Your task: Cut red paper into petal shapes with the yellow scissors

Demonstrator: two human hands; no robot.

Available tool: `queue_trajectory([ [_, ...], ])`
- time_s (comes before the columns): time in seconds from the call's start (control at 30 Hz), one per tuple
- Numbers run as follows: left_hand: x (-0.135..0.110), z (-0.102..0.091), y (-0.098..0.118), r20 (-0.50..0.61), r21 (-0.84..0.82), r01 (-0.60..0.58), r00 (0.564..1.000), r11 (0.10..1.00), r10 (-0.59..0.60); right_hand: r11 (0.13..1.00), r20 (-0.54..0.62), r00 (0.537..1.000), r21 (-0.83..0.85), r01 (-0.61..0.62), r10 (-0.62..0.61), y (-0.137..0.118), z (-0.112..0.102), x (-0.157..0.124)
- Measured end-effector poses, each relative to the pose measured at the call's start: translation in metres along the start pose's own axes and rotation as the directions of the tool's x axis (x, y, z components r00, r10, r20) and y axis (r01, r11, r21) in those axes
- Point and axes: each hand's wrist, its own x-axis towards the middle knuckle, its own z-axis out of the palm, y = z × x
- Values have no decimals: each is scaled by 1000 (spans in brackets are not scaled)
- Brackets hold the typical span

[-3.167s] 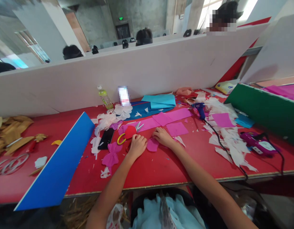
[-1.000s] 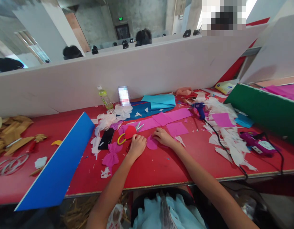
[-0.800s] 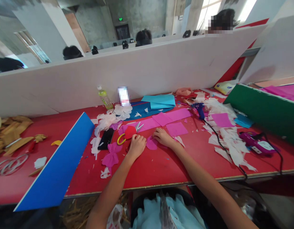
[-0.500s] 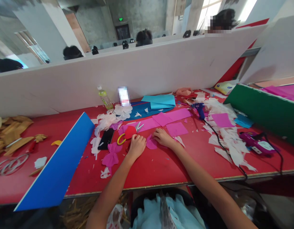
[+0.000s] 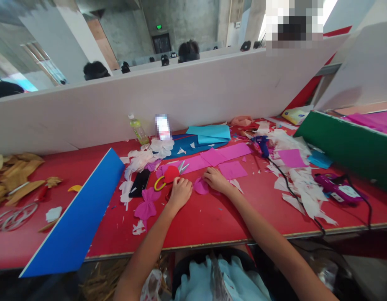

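My left hand [image 5: 180,193] rests curled on the red table [image 5: 212,217], its fingers closed beside the red-and-yellow scissors [image 5: 168,175]; what it grips is hidden. My right hand [image 5: 216,179] lies just to the right, fingers pinching the edge of a small magenta paper piece [image 5: 200,186] that sits between both hands. A finished pink paper bow [image 5: 147,206] lies left of my left hand. Pink paper sheets [image 5: 232,169] lie just beyond my right hand.
A blue board [image 5: 77,217] leans at the left, a green board [image 5: 350,148] at the right. A black phone [image 5: 139,182], a bottle [image 5: 138,129], blue glue gun [image 5: 262,145], purple glue gun [image 5: 336,188] with cords, white scraps [image 5: 301,184] and teal paper [image 5: 208,133] clutter the table. A white partition [image 5: 180,96] stands behind.
The magenta paper piece has been gathered smaller between my hands; my right fingers have shifted slightly on it. My left hand has stayed in place.
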Motion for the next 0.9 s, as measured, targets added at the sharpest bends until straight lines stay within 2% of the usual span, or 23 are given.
queue_trajectory([
  [0.33,1,-1,2,-83,-64,95,992,993,-100,995,13,999,92,32,-33,-8,-4,-1],
  [0.53,2,8,7,-34,-44,107,993,993,-109,993,16,999,109,46,-48,-13,0,-1],
  [0.9,2,7,9,-11,-62,134,991,989,-135,992,36,998,114,51,-56,-16,5,2],
])
